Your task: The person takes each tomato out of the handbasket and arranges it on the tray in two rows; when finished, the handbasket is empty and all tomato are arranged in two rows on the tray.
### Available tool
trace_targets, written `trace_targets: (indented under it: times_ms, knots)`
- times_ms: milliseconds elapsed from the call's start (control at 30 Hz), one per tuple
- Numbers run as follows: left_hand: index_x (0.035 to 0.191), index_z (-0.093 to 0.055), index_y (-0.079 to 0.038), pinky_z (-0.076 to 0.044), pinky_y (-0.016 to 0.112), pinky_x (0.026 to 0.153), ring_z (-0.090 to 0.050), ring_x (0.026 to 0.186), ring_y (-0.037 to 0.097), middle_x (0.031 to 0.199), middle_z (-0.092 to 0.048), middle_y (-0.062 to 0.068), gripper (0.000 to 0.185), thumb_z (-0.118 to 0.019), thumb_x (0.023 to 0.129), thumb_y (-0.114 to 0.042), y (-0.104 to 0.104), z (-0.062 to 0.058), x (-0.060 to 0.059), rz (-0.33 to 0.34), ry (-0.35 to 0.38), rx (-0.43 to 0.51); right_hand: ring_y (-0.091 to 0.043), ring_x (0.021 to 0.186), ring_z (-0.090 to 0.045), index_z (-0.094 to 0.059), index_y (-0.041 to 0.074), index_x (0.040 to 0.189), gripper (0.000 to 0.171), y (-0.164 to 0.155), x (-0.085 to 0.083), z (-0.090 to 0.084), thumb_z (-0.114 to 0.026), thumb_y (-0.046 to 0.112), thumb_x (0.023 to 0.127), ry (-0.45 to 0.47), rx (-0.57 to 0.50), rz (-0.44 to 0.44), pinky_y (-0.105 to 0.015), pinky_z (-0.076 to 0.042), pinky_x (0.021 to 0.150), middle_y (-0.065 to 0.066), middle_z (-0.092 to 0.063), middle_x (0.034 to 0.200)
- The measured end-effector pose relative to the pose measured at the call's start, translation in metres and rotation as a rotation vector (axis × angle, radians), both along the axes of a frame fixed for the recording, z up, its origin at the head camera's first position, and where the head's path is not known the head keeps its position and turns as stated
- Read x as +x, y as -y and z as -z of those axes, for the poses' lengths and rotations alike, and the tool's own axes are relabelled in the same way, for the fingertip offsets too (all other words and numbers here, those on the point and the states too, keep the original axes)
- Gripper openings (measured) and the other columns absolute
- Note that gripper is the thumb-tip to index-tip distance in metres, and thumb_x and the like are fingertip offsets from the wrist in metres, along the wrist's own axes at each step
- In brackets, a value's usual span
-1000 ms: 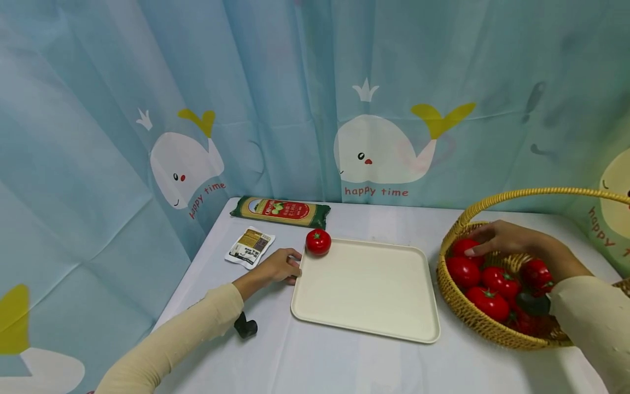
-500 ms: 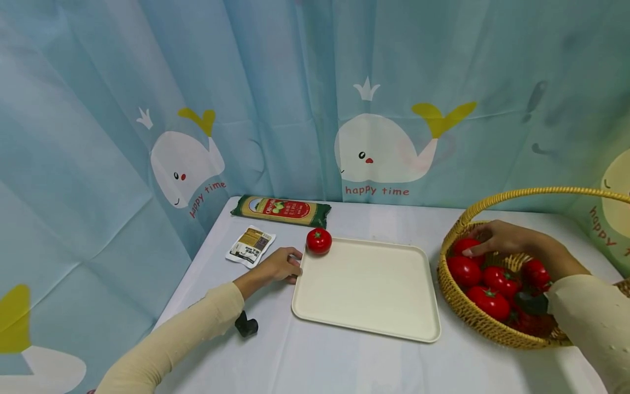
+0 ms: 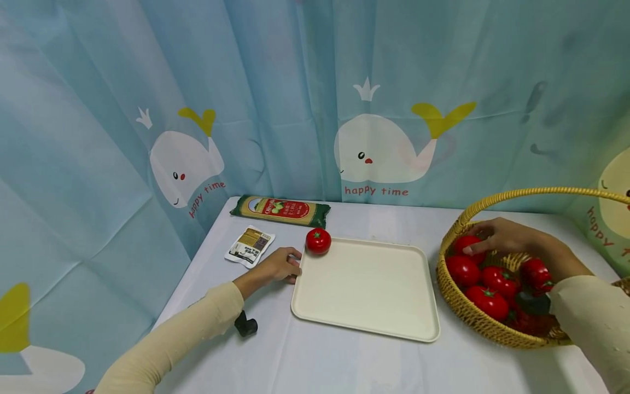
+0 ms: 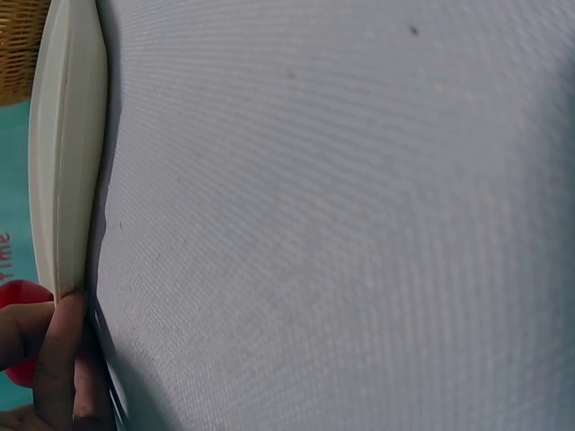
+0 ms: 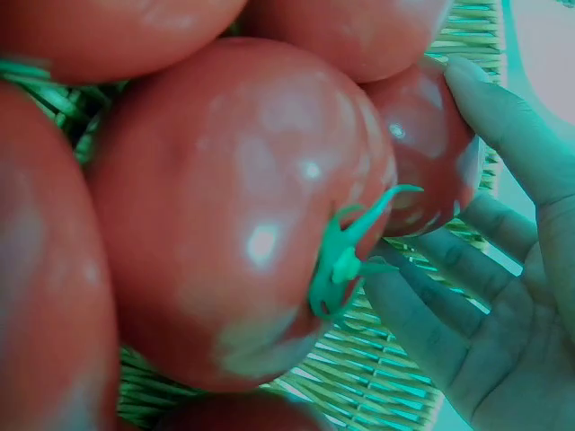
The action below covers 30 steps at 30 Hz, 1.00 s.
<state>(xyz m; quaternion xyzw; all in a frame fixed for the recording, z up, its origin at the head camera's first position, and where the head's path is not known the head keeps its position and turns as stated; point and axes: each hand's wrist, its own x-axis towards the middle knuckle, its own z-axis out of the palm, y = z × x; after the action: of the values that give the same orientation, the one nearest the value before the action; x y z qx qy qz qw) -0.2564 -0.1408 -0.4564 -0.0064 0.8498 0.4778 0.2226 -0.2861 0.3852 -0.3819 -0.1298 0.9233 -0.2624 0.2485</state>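
Note:
A cream tray point(image 3: 369, 284) lies mid-table with one red tomato point(image 3: 318, 241) in its far left corner. My left hand point(image 3: 278, 265) rests on the table beside the tray's left rim, loosely curled, fingertips touching the rim. In the left wrist view a finger point(image 4: 58, 359) lies against the tray's edge point(image 4: 67, 153). My right hand point(image 3: 499, 236) is inside the wicker basket point(image 3: 472, 320), curled over the far-left tomato point(image 3: 465, 243). In the right wrist view, thumb and fingers point(image 5: 512, 314) flank that tomato point(image 5: 427, 157), behind a larger tomato point(image 5: 234, 206).
Several more tomatoes fill the basket, whose arched handle point(image 3: 536, 192) passes over my right hand. A green pasta packet point(image 3: 281, 210) and a small sachet point(image 3: 250, 246) lie at the back left. A small black object point(image 3: 245, 326) sits by my left forearm. A whale-print curtain surrounds the table.
My right hand has shifted very slightly upward over the same tomato in the basket. The left hand, tray and tomato on it have not moved.

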Motion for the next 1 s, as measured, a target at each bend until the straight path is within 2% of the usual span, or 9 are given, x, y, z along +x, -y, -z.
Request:
trace_targets:
  times_ms: [333,500,633,733,867,1000]
  knots:
    - [0.128,-0.058,0.001,-0.062,0.024,0.063,-0.063,0.075,0.016,0.094,-0.061,0.011,0.044,-0.070,0.086,0.002,0.001,0.002,-0.002,0.002,0.006,0.007,-0.042,0.114,-0.060,-0.052,-0.008,0.136,0.066,-0.005,0.008,-0.006,-0.066,0.042,0.095,-0.130,0.055,0.010,-0.053,-0.058,0.087,-0.031,-0.057,0.131]
    - [0.128,-0.058,0.001,-0.062,0.024,0.064,-0.063,0.075,0.016,0.095,-0.062,0.011,0.043,-0.070,0.087,0.001,0.002,0.002,-0.002,0.003,0.005,0.007,-0.037,0.110,-0.061,-0.058,-0.004,0.132,0.059,-0.005,0.013,-0.011,-0.068,0.040,0.094,-0.197,0.065,0.016,-0.043,-0.057,0.083,-0.025,-0.062,0.127]
    - [0.128,-0.058,0.001,-0.062,0.024,0.064,-0.064,0.075,0.016,0.095,-0.062,0.011,0.043,-0.070,0.087,0.001,0.001,0.001,-0.001,0.004,0.008,0.006,-0.030,0.105,-0.064,-0.057,-0.004,0.133,0.058,-0.005,0.018,-0.015,-0.068,0.037,0.095,-0.204,0.044,0.024,-0.035,-0.058,0.077,-0.024,-0.063,0.128]
    - [0.128,-0.058,0.001,-0.062,0.024,0.063,-0.063,0.074,0.016,0.094,-0.062,0.011,0.043,-0.070,0.086,0.002,0.000,0.000,-0.001,0.002,0.009,0.009,-0.024,0.100,-0.065,-0.054,-0.007,0.135,0.059,-0.006,0.022,-0.017,-0.067,0.034,0.095,-0.172,0.008,0.039,-0.031,-0.060,0.073,-0.026,-0.061,0.129]
    - [0.128,-0.057,0.002,-0.062,0.024,0.062,-0.063,0.073,0.016,0.094,-0.061,0.011,0.044,-0.069,0.086,0.003,0.000,0.001,-0.001,0.001,0.010,0.007,-0.020,0.095,-0.066,-0.051,-0.010,0.136,0.060,-0.006,0.028,-0.020,-0.067,0.032,0.096,-0.146,-0.028,0.058,-0.031,-0.061,0.071,-0.028,-0.060,0.130]
    - [0.128,-0.057,0.002,-0.062,0.024,0.062,-0.062,0.074,0.016,0.094,-0.060,0.011,0.043,-0.069,0.086,0.003,0.001,0.002,-0.001,0.000,0.012,0.009,-0.016,0.092,-0.067,-0.053,-0.008,0.136,0.059,-0.007,0.033,-0.024,-0.067,0.033,0.096,-0.158,-0.041,0.069,-0.031,-0.061,0.071,-0.027,-0.061,0.130]
